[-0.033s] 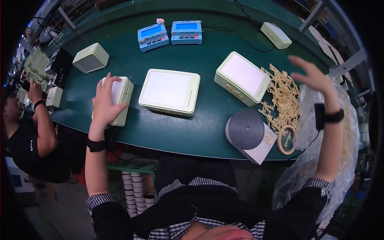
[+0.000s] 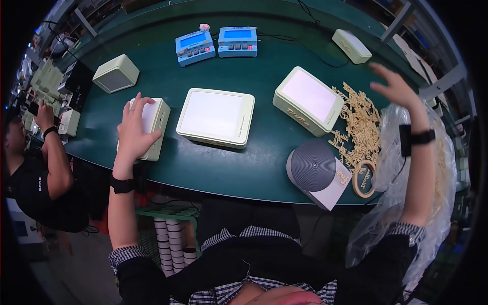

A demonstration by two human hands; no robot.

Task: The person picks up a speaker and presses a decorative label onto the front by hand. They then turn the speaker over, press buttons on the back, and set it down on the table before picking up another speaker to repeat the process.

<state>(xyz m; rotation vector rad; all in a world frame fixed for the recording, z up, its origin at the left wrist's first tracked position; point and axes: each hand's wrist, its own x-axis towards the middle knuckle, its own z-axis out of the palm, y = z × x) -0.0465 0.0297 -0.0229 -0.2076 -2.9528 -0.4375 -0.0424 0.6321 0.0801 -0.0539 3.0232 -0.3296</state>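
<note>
My left hand (image 2: 134, 131) rests on a cream box-shaped device (image 2: 161, 121) with a pale top panel. Its thumb and fingers are spread, and the palm hides much of that panel. Off to the right, my right hand (image 2: 399, 92) is raised with fingers apart and nothing in it. Nearest to it are a heap of small tan script-shaped pieces (image 2: 358, 122) and a clear plastic bag (image 2: 394, 122). Two larger cream devices lie between my hands: one with a white panel (image 2: 211, 113) in the middle, another with a pinkish panel (image 2: 311, 92) and script lettering on its side.
Two blue display units (image 2: 238, 43) stand at the back. Smaller cream devices sit at far left (image 2: 116, 73) and far right (image 2: 352, 47). A grey ridged disc (image 2: 314, 165) lies on a white box (image 2: 328, 195), beside a tan ring (image 2: 357, 185). Another person (image 2: 56, 178) works at left.
My right hand has shifted slightly down and to the left, still raised and spread. The left hand stays on the cream device.
</note>
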